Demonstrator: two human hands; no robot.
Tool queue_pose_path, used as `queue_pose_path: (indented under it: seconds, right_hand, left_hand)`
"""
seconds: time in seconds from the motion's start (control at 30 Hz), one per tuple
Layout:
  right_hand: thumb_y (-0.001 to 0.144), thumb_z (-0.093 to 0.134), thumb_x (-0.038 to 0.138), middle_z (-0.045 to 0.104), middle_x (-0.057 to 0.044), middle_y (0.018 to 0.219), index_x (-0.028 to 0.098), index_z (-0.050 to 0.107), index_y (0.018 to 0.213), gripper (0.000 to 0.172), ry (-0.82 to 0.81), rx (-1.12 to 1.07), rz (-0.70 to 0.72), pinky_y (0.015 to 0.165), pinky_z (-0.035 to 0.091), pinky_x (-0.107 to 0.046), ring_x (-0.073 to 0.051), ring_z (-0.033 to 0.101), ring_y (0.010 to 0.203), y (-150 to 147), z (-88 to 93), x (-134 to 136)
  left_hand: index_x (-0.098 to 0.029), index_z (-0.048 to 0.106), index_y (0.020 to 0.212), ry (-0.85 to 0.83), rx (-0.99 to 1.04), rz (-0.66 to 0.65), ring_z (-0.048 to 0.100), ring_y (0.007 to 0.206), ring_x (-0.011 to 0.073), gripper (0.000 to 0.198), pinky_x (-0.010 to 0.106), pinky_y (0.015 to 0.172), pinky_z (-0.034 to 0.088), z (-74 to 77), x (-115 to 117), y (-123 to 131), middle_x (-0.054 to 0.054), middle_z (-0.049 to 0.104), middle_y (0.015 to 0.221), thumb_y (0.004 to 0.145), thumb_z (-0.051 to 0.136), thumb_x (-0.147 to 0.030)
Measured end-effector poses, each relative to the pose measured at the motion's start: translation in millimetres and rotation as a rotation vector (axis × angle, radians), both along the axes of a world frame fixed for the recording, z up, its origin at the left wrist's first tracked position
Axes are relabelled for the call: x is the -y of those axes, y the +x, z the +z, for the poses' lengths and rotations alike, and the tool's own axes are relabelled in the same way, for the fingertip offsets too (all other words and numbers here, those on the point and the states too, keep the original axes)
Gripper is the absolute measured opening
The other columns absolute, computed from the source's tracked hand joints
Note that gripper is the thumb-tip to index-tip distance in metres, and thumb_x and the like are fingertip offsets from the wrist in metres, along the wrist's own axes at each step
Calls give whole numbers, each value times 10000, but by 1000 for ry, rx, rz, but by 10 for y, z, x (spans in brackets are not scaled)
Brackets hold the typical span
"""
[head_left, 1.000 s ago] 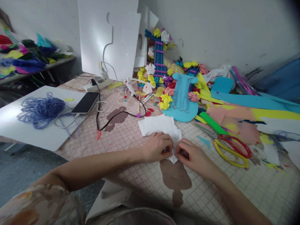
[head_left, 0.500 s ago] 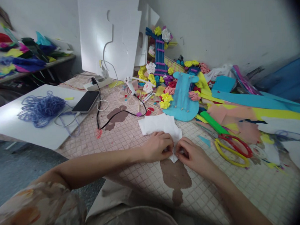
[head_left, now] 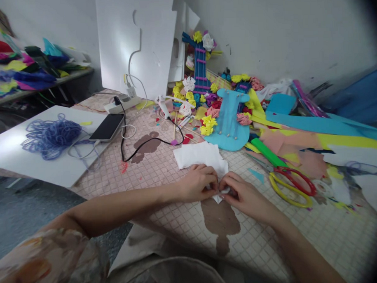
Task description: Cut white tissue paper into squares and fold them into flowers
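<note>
A strip of white crepe paper [head_left: 197, 154] lies on the patterned tabletop, its near end drawn to a point between my hands. My left hand [head_left: 200, 183] pinches that near end with thumb and curled fingers. Close against it, my right hand [head_left: 240, 190] pinches the same end from the right, thumb and forefinger together. The fingertips of both hands almost meet and hide part of the fold. Just beyond the paper lies a light-blue guitar-body shape [head_left: 227, 127] with yellow and pink paper flowers beside it.
Scissors with red and yellow handles [head_left: 292, 187] and a green cutter [head_left: 267, 152] lie to the right. A white glue gun [head_left: 162, 106] with a black cable stands behind. On the left are a phone [head_left: 107, 128] and tangled blue yarn [head_left: 54, 136] on a white board [head_left: 53, 173].
My right hand has shifted slightly left, closer to my left hand, and more folded paper shows between its fingers. The view has moved very slightly.
</note>
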State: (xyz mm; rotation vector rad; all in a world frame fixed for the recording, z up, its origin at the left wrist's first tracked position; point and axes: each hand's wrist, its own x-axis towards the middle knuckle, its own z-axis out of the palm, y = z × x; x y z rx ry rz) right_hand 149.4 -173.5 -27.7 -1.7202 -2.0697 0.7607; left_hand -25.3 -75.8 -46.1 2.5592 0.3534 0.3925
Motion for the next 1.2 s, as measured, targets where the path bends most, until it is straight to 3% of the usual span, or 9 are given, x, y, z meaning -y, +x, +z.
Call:
queue_pose_path:
  seconds: [0.23, 0.53, 0.73, 1.2]
  right_hand:
    - [790, 553, 168, 503, -16, 918, 221, 524, 838, 78, -8, -33, -24, 595, 454, -247, -123, 555, 702, -4, -7, -4]
    - [707, 625, 152, 509, -17, 927, 218, 499, 886, 229, 9, -55, -71, 620, 429, -259, -161, 529, 802, 5, -27, -5]
    - [816, 546, 210, 519, -17, 854, 207, 531, 782, 37, -10, -72, -13, 601, 406, -262, -144, 510, 728, 63, -31, -24]
    - [834, 496, 169, 520, -13, 846, 211, 504, 787, 63, 37, 25, -29, 645, 412, -281, -148, 530, 733, 30, -92, -16]
  left_hand:
    - [-195, 593, 837, 12, -10, -7, 494, 959, 193, 216, 330, 866, 333, 23, 16, -22, 33, 562, 996, 741, 644, -382]
    - [-197, 569, 963, -12, -29, 15, 486, 975, 226, 424, 341, 839, 352, 39, -5, 0, 56, 555, 1014, 668, 691, -475]
    - [-176, 605, 785, -111, -5, -85, 510, 976, 174, 118, 328, 914, 337, 21, -99, -26, 36, 576, 1026, 764, 638, -288]
    - [-176, 592, 789, -69, -34, 20, 496, 973, 196, 98, 335, 883, 356, 32, -22, 9, 35, 576, 1016, 757, 625, -263]
